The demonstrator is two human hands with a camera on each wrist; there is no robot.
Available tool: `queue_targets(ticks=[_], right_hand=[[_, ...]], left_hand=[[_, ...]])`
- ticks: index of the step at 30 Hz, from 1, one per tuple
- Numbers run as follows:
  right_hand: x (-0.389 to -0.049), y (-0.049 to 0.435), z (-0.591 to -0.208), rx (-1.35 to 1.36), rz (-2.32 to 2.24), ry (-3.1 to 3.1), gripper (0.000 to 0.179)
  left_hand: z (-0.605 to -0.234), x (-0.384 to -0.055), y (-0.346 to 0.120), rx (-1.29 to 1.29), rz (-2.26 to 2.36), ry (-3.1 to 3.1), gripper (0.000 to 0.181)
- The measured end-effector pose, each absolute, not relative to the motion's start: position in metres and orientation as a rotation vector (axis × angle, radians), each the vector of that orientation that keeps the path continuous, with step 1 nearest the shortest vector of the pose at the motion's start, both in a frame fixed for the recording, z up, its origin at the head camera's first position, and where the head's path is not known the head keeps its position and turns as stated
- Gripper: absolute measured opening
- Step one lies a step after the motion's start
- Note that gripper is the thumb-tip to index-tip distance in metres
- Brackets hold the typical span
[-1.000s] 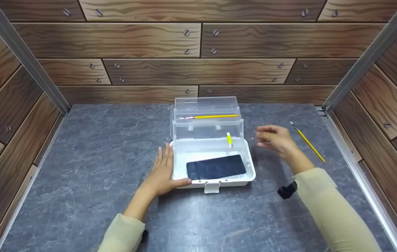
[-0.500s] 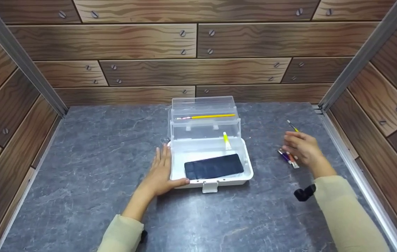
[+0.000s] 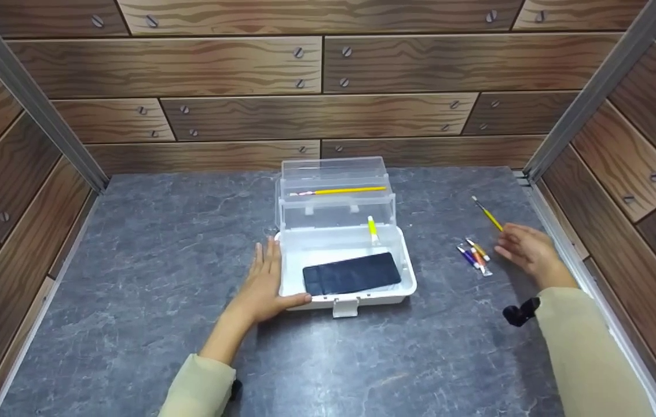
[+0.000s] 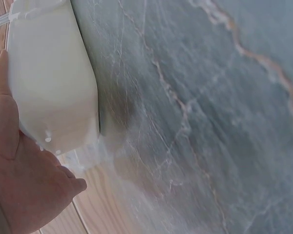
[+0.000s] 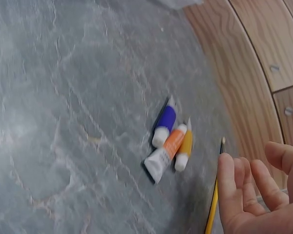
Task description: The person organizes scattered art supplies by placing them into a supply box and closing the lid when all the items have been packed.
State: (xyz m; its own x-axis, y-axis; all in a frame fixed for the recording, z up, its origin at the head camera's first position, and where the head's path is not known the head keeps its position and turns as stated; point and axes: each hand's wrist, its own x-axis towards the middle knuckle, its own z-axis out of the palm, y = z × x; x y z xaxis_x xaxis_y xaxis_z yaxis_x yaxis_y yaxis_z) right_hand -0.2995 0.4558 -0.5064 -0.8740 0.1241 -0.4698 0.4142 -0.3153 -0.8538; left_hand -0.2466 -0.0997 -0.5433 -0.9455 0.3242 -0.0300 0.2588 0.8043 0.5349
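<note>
My left hand rests against the left side of an open white plastic box, fingers straight along its wall and thumb at the front rim. The wrist view shows that hand beside the box wall. Inside lie a black slab like a smartphone and a yellow paint tube. Off to the right, my right hand hovers over a yellow-handled paintbrush, fingers loosely bent around nothing. Purple, orange and ochre paint tubes lie in a cluster beside it.
Behind the box its clear lid and trays stand raised, with another yellow paintbrush in one tray. The grey marbled table is walled by wood-patterned panels and metal rails.
My right hand has moved away from the box to the right, over the table to the paintbrush. The three paint tubes have come into view. The left hand stays on the box.
</note>
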Motion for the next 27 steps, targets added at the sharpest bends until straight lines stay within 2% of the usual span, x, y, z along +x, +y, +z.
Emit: queue_targets(ticks=[3,21,27], right_hand=[[-0.3,0.459,-0.507,0.73,-2.286,1.744,0.008],[-0.313,0.472,-0.51,0.907,-2.103,2.135,0.023],[-0.317,0.478,-0.513,0.918,-2.013,2.237,0.017]], left_hand=[[-0.543,-0.247,-0.099,0.47,0.827,2.862,0.138],[-0.542,-0.246,-0.098,0.45,0.843,2.85,0.14],[-0.542,-0.248,-0.1,0.464,0.835,2.864,0.138]])
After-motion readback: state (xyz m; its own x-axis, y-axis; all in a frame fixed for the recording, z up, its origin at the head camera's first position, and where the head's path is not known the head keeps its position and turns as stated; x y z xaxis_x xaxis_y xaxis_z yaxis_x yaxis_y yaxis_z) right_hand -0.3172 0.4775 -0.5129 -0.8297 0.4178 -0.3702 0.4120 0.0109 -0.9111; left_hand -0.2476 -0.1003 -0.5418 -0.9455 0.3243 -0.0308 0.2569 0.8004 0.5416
